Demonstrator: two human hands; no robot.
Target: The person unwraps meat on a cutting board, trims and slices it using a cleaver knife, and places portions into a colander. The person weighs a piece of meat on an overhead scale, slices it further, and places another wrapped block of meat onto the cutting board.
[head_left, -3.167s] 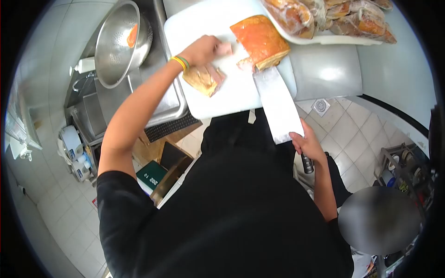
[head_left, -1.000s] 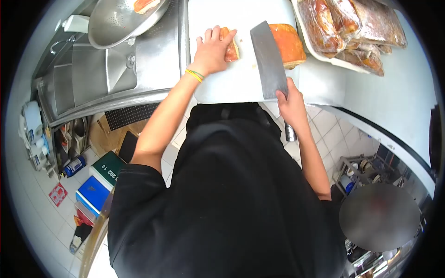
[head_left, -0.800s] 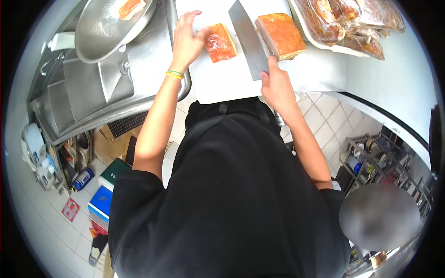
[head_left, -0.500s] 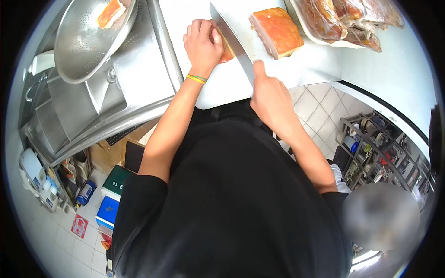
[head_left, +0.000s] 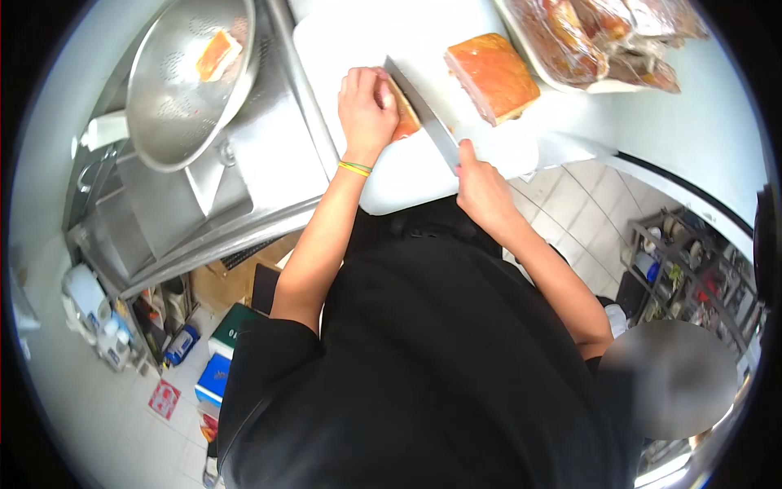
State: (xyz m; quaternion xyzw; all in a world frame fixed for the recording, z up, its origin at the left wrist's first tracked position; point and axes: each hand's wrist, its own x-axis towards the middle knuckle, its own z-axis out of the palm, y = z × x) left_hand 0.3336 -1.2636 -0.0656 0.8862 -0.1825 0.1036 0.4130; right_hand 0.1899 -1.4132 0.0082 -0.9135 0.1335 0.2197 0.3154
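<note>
My left hand [head_left: 368, 114], a yellow-green band on its wrist, presses a strip of pork [head_left: 406, 124] with orange-brown skin against the white cutting board [head_left: 391, 189]. Its fingers are curled over the meat and partly hide it. In my right hand [head_left: 486, 196] is the handle of a large kitchen knife [head_left: 428, 118]. The blade runs along the right side of the strip, close against it; whether its edge is in the meat I cannot tell. Right of the blade lies a bigger block of the same pork [head_left: 497, 75], untouched.
A metal colander [head_left: 175, 114] holding a pork piece [head_left: 217, 57] stands at the left, above a steel sink [head_left: 155, 204]. At the upper right, plastic-wrapped meat [head_left: 570, 37] fills a white tray [head_left: 533, 53]. Lower right are a loaded rack [head_left: 692, 269] and a person's blurred head.
The whole view has shifted, so the scene appears lower and slightly right. The knife looks lowered and drawn back a little beside the strip. My left hand keeps its hold.
</note>
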